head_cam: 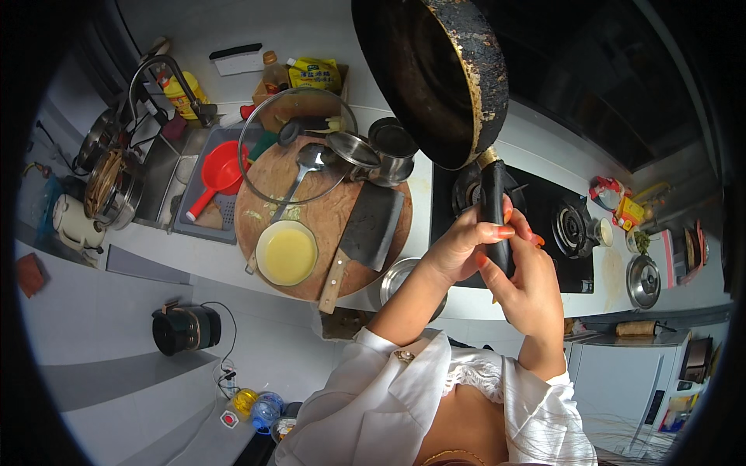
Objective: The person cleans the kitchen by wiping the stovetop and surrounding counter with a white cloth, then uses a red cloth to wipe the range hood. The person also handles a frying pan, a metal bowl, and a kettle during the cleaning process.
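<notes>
A blackened frying pan [484,76] is held up and tilted on its side over the gas stove, its burnt outer wall facing right. Both hands are on its black handle: my left hand [466,239] grips the upper part, and my right hand [521,268] wraps the lower end. To the left, a round wooden chopping board [326,221] carries a cleaver [373,227], a small pan of yellow liquid [287,253] and a metal spatula [312,158]. A glass lid [297,145] overlaps the board's back left part.
A gas stove [524,250] lies below the pan. A metal bowl [399,279] sits at the counter's front edge by my left forearm. Behind the board are steel pots [393,145] and a box of bottles [274,113]. A red dipper [223,169] rests in the grey basket beside the sink.
</notes>
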The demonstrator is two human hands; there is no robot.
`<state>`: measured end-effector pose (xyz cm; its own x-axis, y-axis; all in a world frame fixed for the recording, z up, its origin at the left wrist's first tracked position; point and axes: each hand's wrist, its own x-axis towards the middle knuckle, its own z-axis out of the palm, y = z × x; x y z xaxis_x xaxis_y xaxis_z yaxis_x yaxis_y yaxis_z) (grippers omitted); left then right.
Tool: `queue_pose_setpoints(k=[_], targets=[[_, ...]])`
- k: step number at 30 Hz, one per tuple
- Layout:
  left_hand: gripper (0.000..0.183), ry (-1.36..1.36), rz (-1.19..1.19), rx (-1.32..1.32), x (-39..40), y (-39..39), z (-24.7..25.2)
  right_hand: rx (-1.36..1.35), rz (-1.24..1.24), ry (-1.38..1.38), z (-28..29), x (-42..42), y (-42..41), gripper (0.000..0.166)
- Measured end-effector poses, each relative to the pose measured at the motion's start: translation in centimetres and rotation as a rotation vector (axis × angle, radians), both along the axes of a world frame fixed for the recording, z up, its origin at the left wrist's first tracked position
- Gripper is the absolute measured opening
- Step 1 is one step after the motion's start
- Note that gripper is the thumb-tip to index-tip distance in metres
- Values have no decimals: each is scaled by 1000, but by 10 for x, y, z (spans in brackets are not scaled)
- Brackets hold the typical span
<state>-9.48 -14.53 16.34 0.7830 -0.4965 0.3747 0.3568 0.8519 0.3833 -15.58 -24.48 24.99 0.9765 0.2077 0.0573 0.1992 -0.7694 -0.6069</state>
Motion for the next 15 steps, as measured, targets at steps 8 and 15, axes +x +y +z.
queue_pose_setpoints(k=[8, 15], targets=[[26, -4, 10, 4, 1, -2, -3, 11, -1, 21, 0, 0, -1, 28], [27, -4, 17, 12, 1, -2, -5, 13, 8, 17, 0, 1, -1, 28]])
